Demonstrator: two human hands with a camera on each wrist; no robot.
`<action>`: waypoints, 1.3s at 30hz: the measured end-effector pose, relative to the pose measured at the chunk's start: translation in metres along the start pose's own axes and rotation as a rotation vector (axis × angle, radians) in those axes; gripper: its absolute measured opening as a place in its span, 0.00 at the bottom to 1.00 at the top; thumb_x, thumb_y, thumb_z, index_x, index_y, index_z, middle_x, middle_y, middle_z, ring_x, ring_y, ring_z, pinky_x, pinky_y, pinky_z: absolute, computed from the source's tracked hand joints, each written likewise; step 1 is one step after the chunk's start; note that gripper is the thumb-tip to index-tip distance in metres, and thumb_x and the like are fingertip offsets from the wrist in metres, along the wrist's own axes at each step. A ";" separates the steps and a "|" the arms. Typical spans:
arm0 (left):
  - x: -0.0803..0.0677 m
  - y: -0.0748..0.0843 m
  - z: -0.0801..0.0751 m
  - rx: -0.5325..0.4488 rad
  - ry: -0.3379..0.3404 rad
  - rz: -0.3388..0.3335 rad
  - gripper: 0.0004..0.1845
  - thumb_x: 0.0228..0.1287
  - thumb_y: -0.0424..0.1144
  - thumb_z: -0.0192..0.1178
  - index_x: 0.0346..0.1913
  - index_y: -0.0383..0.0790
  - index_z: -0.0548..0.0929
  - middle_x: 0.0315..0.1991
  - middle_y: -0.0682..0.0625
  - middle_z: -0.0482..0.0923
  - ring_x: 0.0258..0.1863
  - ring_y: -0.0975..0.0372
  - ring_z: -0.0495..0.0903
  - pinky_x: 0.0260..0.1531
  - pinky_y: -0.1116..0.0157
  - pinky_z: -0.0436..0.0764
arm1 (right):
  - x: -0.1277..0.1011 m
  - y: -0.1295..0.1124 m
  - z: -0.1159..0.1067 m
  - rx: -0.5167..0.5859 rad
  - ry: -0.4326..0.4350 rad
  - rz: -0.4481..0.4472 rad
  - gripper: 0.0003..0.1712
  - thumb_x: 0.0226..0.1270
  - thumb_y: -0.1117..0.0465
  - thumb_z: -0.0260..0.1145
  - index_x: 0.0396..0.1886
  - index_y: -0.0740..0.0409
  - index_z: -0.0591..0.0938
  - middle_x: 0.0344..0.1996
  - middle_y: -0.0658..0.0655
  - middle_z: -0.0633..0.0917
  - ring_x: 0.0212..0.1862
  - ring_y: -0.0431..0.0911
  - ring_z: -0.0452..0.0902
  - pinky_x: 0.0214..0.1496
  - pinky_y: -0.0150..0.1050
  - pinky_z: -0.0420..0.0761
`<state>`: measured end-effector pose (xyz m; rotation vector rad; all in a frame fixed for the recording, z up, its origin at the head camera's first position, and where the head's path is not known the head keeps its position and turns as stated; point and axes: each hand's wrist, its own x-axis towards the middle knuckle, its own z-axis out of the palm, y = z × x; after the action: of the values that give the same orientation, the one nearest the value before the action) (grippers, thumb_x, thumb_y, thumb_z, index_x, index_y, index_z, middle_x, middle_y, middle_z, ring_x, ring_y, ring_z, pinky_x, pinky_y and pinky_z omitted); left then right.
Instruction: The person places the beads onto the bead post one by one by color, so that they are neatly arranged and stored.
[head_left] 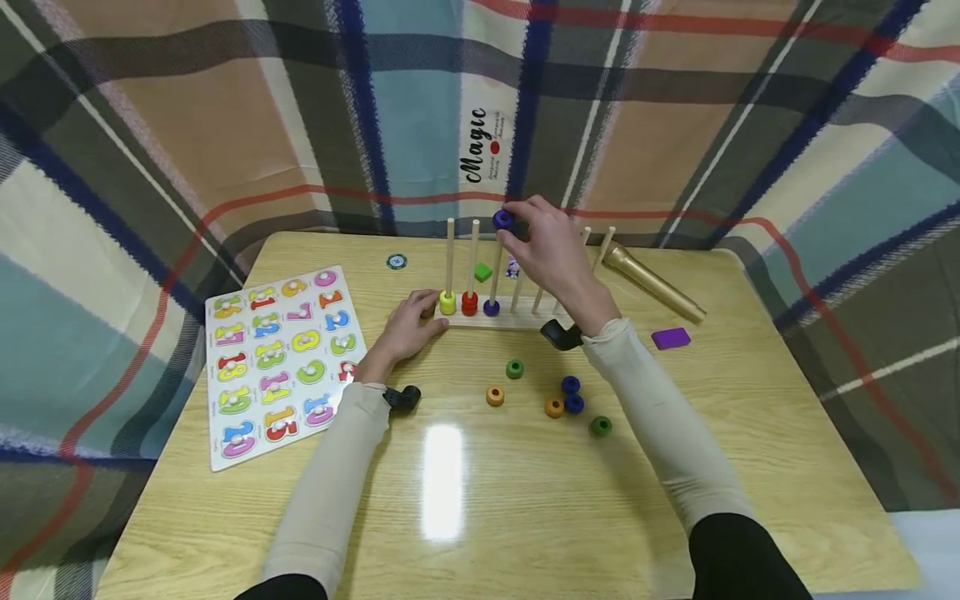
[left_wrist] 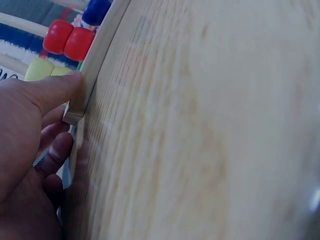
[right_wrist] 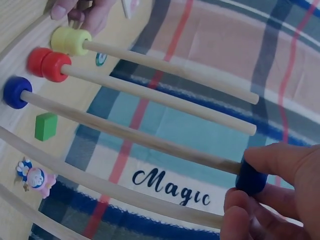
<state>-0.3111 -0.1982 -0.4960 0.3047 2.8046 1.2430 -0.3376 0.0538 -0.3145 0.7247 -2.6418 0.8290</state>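
A wooden peg rack [head_left: 517, 320] stands at the table's far middle. Its three left pegs carry a yellow ring [head_left: 447, 302], red rings [head_left: 469, 303] and a blue ring [head_left: 491, 307] at their feet. My right hand [head_left: 517, 227] pinches another blue ring [head_left: 502, 219] at the top of the third peg [right_wrist: 130, 135]; in the right wrist view that blue ring [right_wrist: 250, 179] sits on the peg's tip between thumb and fingers [right_wrist: 285, 160]. My left hand [head_left: 416, 321] grips the left end of the rack's base [left_wrist: 75, 112], thumb on top.
Several loose rings, green [head_left: 514, 368], orange [head_left: 495, 396] and blue [head_left: 571, 385], lie in front of the rack. A number puzzle board [head_left: 281, 358] lies at the left. A purple block [head_left: 671, 337] and gold tube [head_left: 652, 283] lie to the right, a green cube [head_left: 483, 272] behind the rack.
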 end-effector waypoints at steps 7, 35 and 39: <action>0.001 0.003 -0.003 0.002 0.003 0.009 0.35 0.81 0.43 0.61 0.82 0.34 0.65 0.80 0.37 0.62 0.73 0.39 0.66 0.77 0.37 0.56 | 0.006 -0.002 -0.002 -0.087 -0.061 0.039 0.26 0.77 0.55 0.71 0.68 0.63 0.84 0.58 0.63 0.87 0.49 0.55 0.88 0.48 0.48 0.87; -0.001 0.001 0.001 0.008 0.001 -0.007 0.35 0.81 0.41 0.61 0.82 0.32 0.64 0.81 0.36 0.61 0.76 0.39 0.64 0.78 0.38 0.55 | -0.141 0.046 0.073 -0.255 -0.514 -0.025 0.20 0.76 0.52 0.73 0.59 0.57 0.87 0.45 0.56 0.83 0.32 0.45 0.80 0.32 0.46 0.84; 0.000 0.002 0.001 0.001 0.003 -0.010 0.35 0.81 0.41 0.61 0.82 0.33 0.64 0.81 0.36 0.61 0.75 0.39 0.65 0.78 0.38 0.55 | -0.143 0.046 0.072 -0.236 -0.510 -0.027 0.18 0.75 0.53 0.73 0.58 0.57 0.87 0.44 0.55 0.84 0.33 0.45 0.81 0.33 0.45 0.85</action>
<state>-0.3104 -0.1968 -0.4953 0.2893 2.8063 1.2408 -0.2509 0.0981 -0.4497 1.0124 -3.0884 0.3402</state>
